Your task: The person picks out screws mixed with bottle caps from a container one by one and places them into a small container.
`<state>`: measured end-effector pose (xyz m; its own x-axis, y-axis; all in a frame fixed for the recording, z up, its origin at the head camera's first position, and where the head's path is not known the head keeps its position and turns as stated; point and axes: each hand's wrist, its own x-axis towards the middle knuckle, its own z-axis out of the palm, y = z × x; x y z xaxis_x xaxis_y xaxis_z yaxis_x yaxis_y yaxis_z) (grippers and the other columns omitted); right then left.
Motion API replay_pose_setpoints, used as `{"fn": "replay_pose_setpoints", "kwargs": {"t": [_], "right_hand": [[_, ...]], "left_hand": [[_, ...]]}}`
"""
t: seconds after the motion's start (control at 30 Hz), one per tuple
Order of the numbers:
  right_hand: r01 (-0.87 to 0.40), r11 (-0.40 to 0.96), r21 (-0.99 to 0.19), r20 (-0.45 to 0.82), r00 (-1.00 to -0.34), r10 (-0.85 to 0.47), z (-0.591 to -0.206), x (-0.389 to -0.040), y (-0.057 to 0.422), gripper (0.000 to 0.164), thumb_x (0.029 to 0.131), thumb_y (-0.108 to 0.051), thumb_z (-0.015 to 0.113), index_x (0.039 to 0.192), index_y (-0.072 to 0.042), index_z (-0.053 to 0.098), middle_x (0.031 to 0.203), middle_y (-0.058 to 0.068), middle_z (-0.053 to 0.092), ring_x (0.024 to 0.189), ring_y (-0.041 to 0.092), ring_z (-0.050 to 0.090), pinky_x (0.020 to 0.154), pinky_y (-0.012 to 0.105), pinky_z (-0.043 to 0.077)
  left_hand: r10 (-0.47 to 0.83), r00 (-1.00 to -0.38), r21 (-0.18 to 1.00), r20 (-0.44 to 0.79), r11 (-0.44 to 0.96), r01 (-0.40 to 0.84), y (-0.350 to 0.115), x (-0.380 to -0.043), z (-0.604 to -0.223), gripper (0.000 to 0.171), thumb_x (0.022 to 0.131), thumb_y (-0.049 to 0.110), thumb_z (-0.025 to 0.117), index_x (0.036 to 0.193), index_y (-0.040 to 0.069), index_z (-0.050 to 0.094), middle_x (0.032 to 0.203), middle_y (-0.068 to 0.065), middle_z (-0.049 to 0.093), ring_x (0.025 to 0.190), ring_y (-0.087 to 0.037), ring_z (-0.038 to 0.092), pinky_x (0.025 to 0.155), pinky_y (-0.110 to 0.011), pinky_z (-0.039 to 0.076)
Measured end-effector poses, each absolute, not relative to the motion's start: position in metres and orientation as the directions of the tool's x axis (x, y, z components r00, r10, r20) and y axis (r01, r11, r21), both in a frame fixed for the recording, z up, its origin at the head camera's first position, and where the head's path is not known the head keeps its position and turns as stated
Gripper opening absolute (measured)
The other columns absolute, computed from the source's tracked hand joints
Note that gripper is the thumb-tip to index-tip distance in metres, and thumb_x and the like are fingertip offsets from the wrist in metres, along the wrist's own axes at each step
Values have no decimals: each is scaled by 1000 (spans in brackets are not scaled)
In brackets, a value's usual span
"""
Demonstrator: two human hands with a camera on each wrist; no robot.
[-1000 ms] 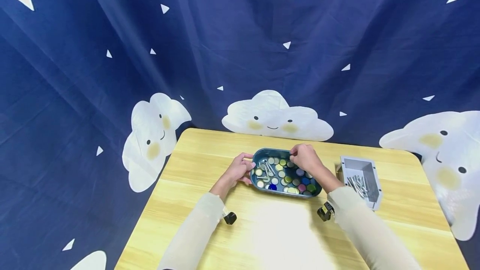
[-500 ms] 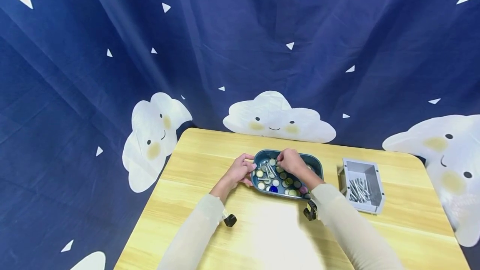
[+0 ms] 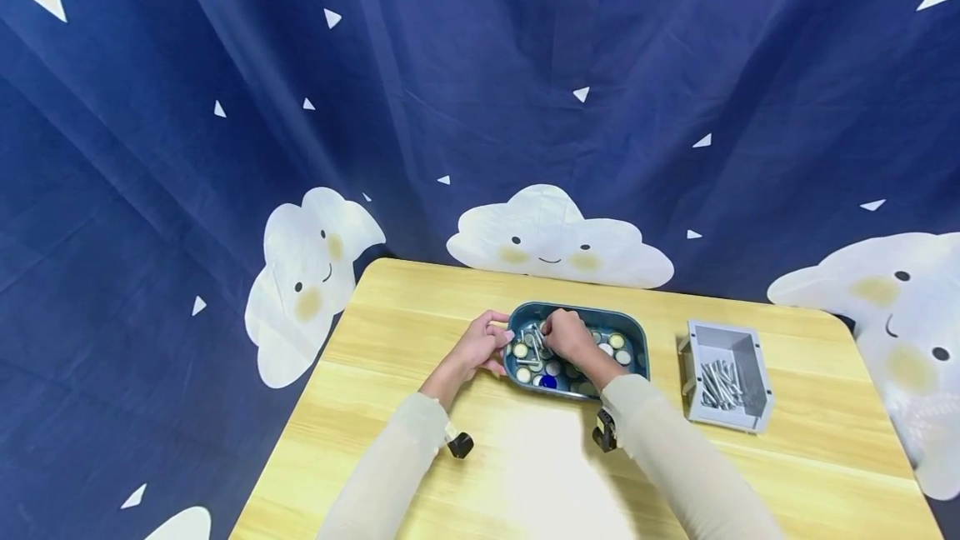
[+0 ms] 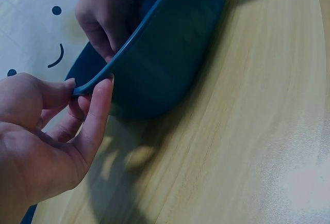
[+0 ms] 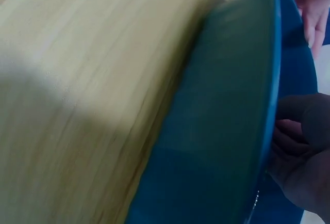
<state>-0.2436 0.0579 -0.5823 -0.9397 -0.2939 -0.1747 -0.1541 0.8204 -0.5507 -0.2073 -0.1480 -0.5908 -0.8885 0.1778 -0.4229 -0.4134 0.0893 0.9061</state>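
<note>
A dark teal oval tray [image 3: 637, 332] sits on the table, holding several round flat discs [image 3: 522, 374], one of them deep blue, and a few silver screws [image 3: 528, 361] at its left end. My left hand [image 3: 480, 343] pinches the tray's left rim between thumb and fingers, as the left wrist view shows closely. My right hand [image 3: 572, 336] reaches down inside the tray, fingers bent, right at the screws. The tray wall and the hand itself hide its fingertips, so I cannot tell what they hold. In the right wrist view those curled fingers [image 5: 291, 136] lie behind the tray's rim.
To the right of the tray stands a grey open bin [image 3: 705, 332] with several silver screws [image 3: 722, 383] in it. The wooden table [image 3: 420, 298] ends at a dark blue curtain [image 3: 405, 107] with white clouds. A black wrist camera [image 3: 460, 445] hangs at the left cuff.
My right hand has moved left across the tray, from its far right rim down to the screws. The left hand keeps its grip on the rim.
</note>
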Motion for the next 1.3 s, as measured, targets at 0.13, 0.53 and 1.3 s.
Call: {"fn": "replay_pose_setpoints", "kwargs": {"t": [0.13, 0.53, 1.3], "right_hand": [[-170, 812, -558, -178, -932, -317, -583, -242, 53, 52, 88, 4, 62, 58, -19, 28, 60, -6, 17, 59, 15, 14, 57, 27, 20], [-155, 861, -484, -188, -943, -276, -576, -238, 55, 57, 87, 1, 67, 53, -21, 27, 55, -6, 15, 53, 15, 22, 52, 29, 30], [-101, 820, -564, -222, -938, -268, -529, -235, 104, 22, 82, -6, 78, 72, -13, 59, 70, -2, 53, 67, 16, 51, 62, 27, 44]], "left_hand": [[174, -892, 909, -416, 91, -406, -148, -207, -591, 40, 104, 12, 62, 142, 11, 52, 118, -22, 64, 72, -19, 64, 50, -35, 67], [191, -894, 914, -406, 88, -396, -142, -207, -592, 40, 104, 13, 62, 142, 11, 52, 116, -21, 65, 71, -18, 63, 49, -34, 66], [177, -893, 910, -415, 94, -404, -148, -208, -593, 42, 102, 11, 62, 143, 11, 51, 117, -23, 64, 70, -17, 60, 51, -34, 67]]}}
